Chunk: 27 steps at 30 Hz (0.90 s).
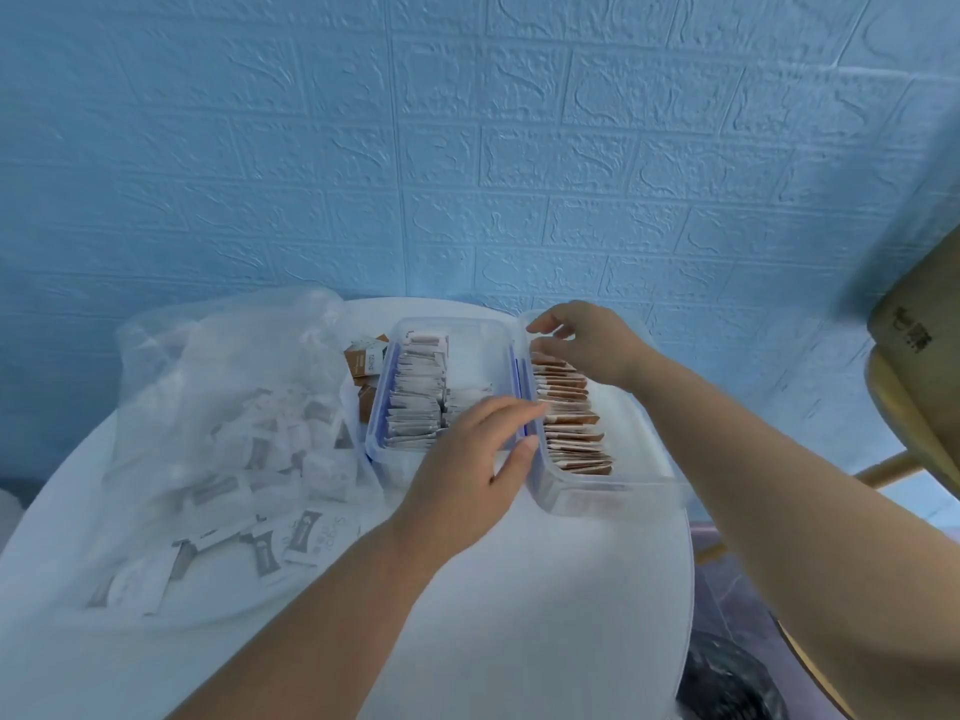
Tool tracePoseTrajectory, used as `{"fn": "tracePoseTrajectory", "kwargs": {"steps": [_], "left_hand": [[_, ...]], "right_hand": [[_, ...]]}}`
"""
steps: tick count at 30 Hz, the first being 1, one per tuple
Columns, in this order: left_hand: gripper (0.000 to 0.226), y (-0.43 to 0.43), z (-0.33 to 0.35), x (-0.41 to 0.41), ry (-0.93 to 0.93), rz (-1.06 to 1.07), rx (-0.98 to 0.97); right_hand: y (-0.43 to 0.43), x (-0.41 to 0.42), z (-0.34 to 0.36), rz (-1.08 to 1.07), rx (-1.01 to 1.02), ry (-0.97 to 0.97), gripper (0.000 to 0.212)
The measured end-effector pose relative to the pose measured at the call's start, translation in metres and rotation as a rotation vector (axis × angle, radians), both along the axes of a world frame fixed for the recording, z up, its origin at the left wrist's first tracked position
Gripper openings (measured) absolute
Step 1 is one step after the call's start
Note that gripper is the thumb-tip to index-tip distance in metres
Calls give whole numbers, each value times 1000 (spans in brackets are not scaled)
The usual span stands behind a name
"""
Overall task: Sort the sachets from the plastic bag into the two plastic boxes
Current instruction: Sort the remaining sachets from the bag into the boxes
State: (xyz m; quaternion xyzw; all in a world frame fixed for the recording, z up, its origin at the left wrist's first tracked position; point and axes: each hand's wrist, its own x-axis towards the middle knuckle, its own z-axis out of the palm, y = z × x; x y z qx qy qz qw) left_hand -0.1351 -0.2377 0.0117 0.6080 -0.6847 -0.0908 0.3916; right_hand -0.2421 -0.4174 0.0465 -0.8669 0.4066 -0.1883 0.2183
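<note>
Reaching to twelve o'clock on the round desk [519, 615], the left hand [467, 470] lays loose, released fingers [511, 410] where the left box [452, 324] meets the right box [597, 498]. It grasps nothing. The right hand [592, 345] curls over the far end of the brown sachets [571, 423] filed upright in the right box; I cannot tell whether it grasps one.

The white sachets [415, 402] stand in the left box, and many more fill the plastic bag [208, 387] at nine o'clock.

Risks, as I judge them:
- A nudge could topple the brown row like dominoes.
- A push from the left hand could slide the right box toward the desk's edge at three o'clock.
- The loose brown sachets [363, 363] at eleven o'clock could be overlooked.

The print on the sachets and the dark marks on the cardboard box [914, 324] are too blurred to read.
</note>
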Motion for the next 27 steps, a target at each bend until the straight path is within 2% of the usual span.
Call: {"fn": "tracePoseTrajectory", "kwargs": {"steps": [2, 4, 7, 9, 11, 15, 17, 20, 22, 24, 27], "left_hand": [[27, 20, -2, 12, 42, 5, -96], [28, 44, -9, 29, 44, 58, -180], [28, 84, -22, 55, 66, 211, -180], [29, 108, -31, 74, 50, 333, -146], [32, 127, -40, 92, -35, 448, -100], [32, 153, -54, 118, -142, 591, 103], [41, 159, -64, 124, -178, 653, 212], [57, 161, -74, 129, -286, 632, 325], [55, 161, -77, 130, -325, 573, 303], [52, 163, -77, 127, -269, 488, 244], [46, 167, -71, 127, -124, 437, 131]], "right_hand": [[35, 6, 12, 112, 20, -87, 11], [73, 13, 21, 239, 17, -95, 11], [128, 25, 21, 421, 35, -107, 12], [154, 37, 11, 493, 84, -169, 14], [173, 53, -6, 531, 116, -150, 16], [191, 82, -46, 574, 6, 60, 31], [196, 92, -57, 548, -48, 151, 36], [203, 103, -71, 480, -105, 205, 43], [207, 109, -79, 474, -153, 278, 48], [211, 111, -84, 489, -189, 309, 50], [214, 108, -81, 517, -135, 205, 37]]}}
